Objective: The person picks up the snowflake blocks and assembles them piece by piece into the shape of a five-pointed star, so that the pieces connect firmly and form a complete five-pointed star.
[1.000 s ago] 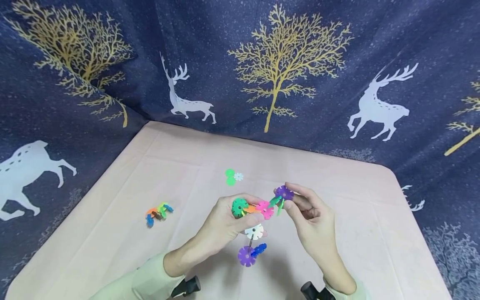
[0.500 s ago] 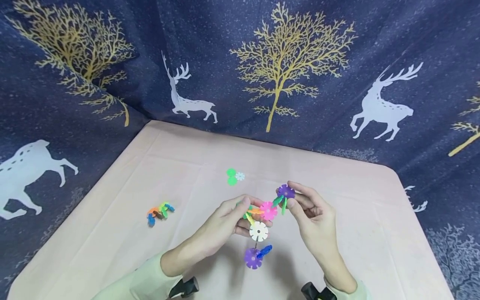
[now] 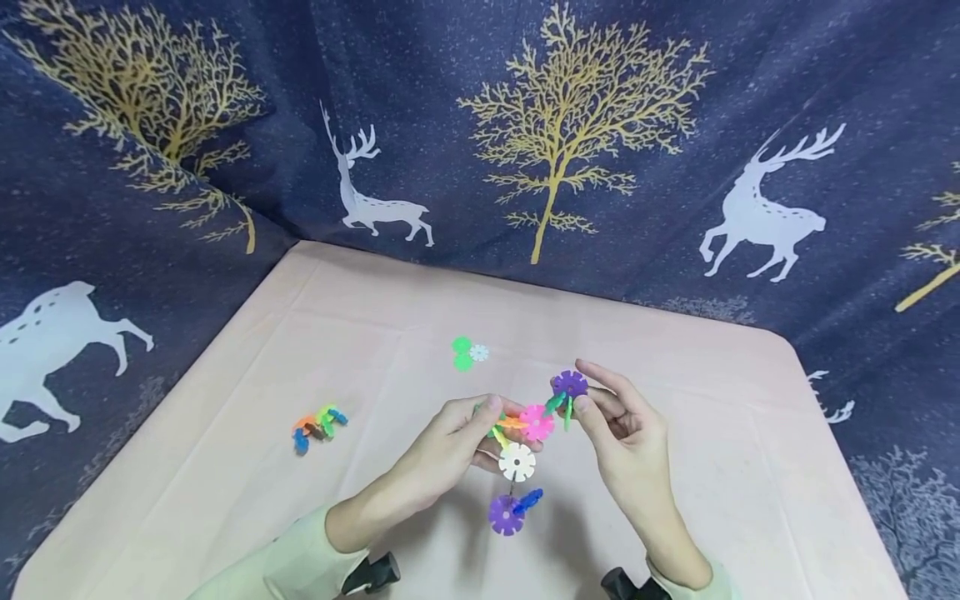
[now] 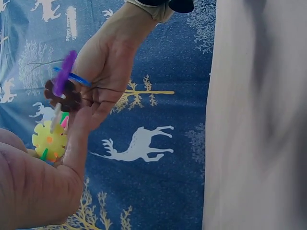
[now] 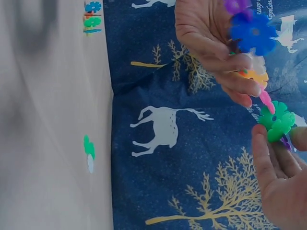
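A chain of interlocking snowflake discs hangs between both hands above the table. My left hand (image 3: 442, 454) grips its left part, thumb over a green disc that is mostly hidden. My right hand (image 3: 633, 442) pinches the upper purple disc (image 3: 570, 383) at the other end. Between them is a pink disc (image 3: 537, 422), joined to an orange one (image 3: 513, 422). Below the left fingers dangle a white disc (image 3: 517, 462), a lower purple disc (image 3: 506, 515) and a blue disc (image 3: 529, 501). The left wrist view shows a yellow disc (image 4: 50, 140) and a brown disc (image 4: 73, 99); two green discs (image 5: 278, 125) sit by the right fingers.
On the pink-covered table (image 3: 360, 292), a joined cluster of colored discs (image 3: 315, 429) lies left of the hands. Two light-green discs (image 3: 462, 354) and a pale white disc (image 3: 479, 353) lie farther back. A dark blue curtain (image 3: 450, 100) with deer and trees stands behind.
My left hand has turned the chain, so the green disc that faced the camera is mostly hidden behind the thumb. The dangling discs have swung slightly right. The right hand keeps its pinch.
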Tool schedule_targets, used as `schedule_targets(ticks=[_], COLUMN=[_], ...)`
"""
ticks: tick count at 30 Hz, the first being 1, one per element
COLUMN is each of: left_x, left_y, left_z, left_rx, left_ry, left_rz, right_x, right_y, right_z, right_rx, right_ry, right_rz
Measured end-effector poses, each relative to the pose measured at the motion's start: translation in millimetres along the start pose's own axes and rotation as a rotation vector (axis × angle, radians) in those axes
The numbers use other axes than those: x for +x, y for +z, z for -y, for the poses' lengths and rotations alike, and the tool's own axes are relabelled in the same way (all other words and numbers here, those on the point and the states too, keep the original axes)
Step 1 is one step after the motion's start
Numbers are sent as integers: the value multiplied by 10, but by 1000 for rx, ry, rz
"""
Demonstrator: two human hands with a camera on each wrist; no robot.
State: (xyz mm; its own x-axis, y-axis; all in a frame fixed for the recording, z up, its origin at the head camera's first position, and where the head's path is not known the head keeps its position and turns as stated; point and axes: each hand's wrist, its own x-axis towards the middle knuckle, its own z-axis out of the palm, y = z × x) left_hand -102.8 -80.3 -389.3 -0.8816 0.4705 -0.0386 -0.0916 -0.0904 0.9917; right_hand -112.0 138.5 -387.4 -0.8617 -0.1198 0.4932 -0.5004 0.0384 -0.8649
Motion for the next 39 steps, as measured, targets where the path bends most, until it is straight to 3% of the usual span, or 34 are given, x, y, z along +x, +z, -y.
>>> schedule_targets(ticks=[6, 14, 23, 30, 39], left_x=[-20, -60, -93, -134, -253], left_y=[-21, -33, -60, -113, -314], left_z=[8, 12, 26, 47, 146], left_rx=[-12, -57, -104, -84, -3], left_ry=[-9, -35, -11, -5, 9], left_rz=[13, -8, -6, -7, -18], right_x=[19, 41, 59, 75, 103], right_y=[12, 71, 89, 80, 94], right_z=[22, 73, 57, 67, 43], right_rx=[18, 94, 160, 174, 179], right_ry=[114, 218, 236, 253, 235], right_rz=[74, -18, -75, -96, -83])
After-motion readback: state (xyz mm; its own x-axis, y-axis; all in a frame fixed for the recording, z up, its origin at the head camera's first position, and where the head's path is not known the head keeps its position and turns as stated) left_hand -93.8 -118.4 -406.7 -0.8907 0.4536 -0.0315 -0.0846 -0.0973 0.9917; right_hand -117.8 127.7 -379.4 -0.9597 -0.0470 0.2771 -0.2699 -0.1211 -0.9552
